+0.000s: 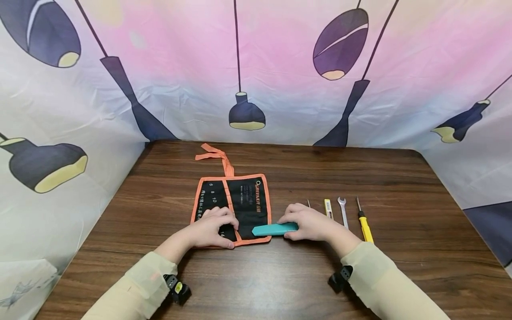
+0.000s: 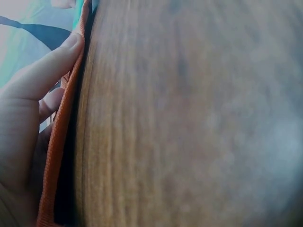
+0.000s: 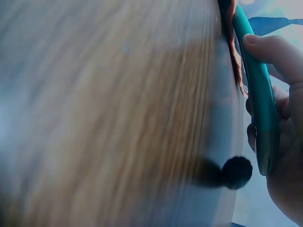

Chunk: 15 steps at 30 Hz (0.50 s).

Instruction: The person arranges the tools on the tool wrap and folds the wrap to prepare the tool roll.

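Observation:
A black tool pouch with orange trim lies unfolded on the table, printed with sizes. My left hand rests on its lower left part. The index fingertip is at the orange middle strip, and the thumb lies at the near edge. Between the thumb and fingers of my right hand is a slim teal tool. Its tapered end points left over the pouch's lower right corner. In the right wrist view, the thumb lies along the teal tool, whose kind is unclear.
Right of my right hand are a yellow-labelled strip, an open-end wrench and a yellow screwdriver. A thin metal shaft shows behind the hand. Orange ties extend from the pouch's far edge. A printed curtain hangs behind the table.

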{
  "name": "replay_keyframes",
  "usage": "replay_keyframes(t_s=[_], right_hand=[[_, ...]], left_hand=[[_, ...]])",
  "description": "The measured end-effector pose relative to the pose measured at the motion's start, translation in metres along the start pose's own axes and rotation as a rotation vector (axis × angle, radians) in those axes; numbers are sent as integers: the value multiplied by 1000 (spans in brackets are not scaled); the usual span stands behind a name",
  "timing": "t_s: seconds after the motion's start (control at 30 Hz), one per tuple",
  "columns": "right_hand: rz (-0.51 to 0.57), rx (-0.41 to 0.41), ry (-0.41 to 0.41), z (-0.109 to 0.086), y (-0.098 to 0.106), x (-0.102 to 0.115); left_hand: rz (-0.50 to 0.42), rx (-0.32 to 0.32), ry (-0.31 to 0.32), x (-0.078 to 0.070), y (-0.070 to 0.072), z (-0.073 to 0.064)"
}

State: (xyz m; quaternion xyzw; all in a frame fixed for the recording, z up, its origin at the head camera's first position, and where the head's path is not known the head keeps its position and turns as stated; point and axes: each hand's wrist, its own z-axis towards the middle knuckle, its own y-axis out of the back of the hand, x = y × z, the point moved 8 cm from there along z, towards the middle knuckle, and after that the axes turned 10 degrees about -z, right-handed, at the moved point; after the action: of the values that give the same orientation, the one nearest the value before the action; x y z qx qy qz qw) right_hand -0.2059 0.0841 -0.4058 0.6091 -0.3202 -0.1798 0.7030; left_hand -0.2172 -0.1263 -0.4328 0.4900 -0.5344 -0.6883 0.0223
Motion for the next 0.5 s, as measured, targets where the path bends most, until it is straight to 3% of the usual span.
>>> replay_keyframes(t_s=[0.5], right_hand=[[36,45,40,18,-11,16]], left_hand=[[-2,-4,-3,-1,0,-1]])
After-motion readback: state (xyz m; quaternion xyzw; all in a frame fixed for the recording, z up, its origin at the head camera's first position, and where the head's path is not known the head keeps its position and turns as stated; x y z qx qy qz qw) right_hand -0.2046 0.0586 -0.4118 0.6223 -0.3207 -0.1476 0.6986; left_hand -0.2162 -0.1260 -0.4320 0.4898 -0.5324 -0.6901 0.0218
